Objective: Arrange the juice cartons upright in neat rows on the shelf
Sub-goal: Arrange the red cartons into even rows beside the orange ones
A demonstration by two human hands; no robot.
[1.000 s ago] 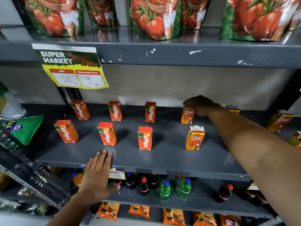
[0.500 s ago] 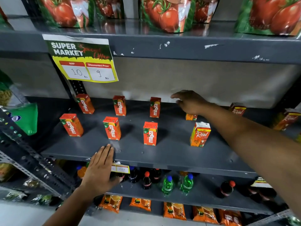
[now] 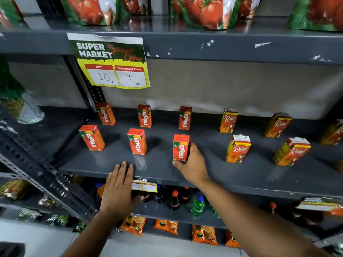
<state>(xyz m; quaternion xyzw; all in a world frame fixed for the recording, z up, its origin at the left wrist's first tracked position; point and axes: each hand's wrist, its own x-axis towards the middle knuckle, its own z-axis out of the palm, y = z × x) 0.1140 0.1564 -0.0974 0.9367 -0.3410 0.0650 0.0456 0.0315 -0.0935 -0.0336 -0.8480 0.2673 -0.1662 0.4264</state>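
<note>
Small juice cartons stand upright in two rows on the grey middle shelf [image 3: 163, 169]. On the left are red Maaza cartons, three at the back [image 3: 144, 116] and three in front [image 3: 137, 141]. Orange Real cartons [image 3: 238, 148] stand to the right in both rows. My right hand [image 3: 193, 164] wraps around the third front Maaza carton [image 3: 181, 146], thumb at its base and fingers behind it. My left hand [image 3: 118, 188] lies flat on the shelf's front edge with fingers spread, holding nothing.
A yellow price sign [image 3: 111, 62] hangs from the shelf above, where tomato pouches [image 3: 204, 12] stand. Small drink bottles [image 3: 174, 200] fill the shelf below, with orange packets [image 3: 204, 234] under them. A perforated metal upright [image 3: 37, 169] slants at the left.
My right hand has left the back-row Real carton and come forward and left onto the front Maaza carton. The view has shifted, showing more Real cartons at the right. My left hand has stayed put.
</note>
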